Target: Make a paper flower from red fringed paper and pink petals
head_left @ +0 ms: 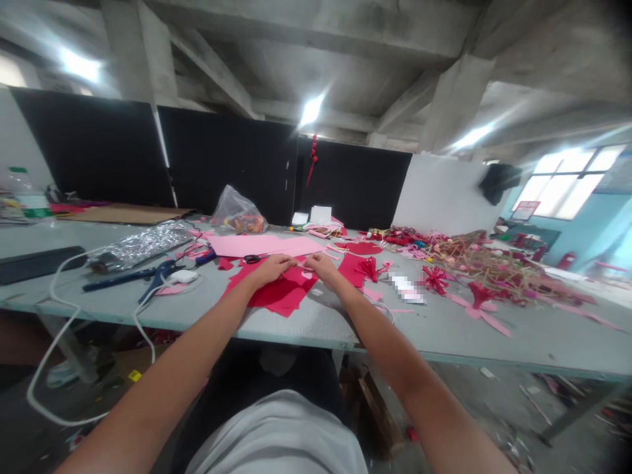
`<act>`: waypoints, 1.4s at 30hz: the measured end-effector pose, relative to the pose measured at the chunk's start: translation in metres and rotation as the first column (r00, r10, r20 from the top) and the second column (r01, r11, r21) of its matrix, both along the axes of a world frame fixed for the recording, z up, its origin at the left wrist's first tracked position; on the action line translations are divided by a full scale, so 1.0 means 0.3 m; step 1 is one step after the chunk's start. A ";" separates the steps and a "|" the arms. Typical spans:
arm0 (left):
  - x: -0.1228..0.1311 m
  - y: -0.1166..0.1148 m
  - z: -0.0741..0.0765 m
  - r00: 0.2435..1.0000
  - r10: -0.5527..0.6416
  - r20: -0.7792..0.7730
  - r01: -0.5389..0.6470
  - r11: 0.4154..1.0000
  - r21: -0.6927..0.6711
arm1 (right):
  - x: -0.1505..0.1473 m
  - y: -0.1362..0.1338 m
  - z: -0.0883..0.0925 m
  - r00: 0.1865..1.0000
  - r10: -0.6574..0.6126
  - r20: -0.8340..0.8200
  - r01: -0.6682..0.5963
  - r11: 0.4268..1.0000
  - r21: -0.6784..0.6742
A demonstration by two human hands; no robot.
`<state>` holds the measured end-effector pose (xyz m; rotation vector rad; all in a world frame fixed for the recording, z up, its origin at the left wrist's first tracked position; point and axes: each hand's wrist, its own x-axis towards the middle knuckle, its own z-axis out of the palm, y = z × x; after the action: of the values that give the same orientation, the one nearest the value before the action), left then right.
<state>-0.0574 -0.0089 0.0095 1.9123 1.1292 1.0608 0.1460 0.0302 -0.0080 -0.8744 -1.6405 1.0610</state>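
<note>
Between the grips, maybe pink felt

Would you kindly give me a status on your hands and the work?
Left hand, right hand close together over red sheets; grip too small to tell. Small pink piece beside right hand. Black-handled scissors beyond left hand.
</note>
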 end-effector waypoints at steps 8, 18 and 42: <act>0.000 0.027 -0.026 0.978 -0.088 0.188 0.094 0.995 -0.026 | -0.006 -0.031 0.009 0.993 0.015 -0.121 -0.024 0.997 -0.074; -0.007 0.062 -0.045 0.990 -0.071 0.126 0.054 0.990 0.132 | -0.007 -0.074 0.039 0.983 0.178 -0.033 -0.179 0.983 -0.040; -0.003 0.050 -0.028 0.999 -0.023 0.034 0.011 0.950 0.313 | -0.011 -0.080 0.043 0.995 0.083 0.062 -0.083 0.997 0.001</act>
<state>-0.0582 0.0061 0.0012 2.1300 0.9653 1.3249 0.1427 0.0062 0.0049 -0.8502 -1.7433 1.0969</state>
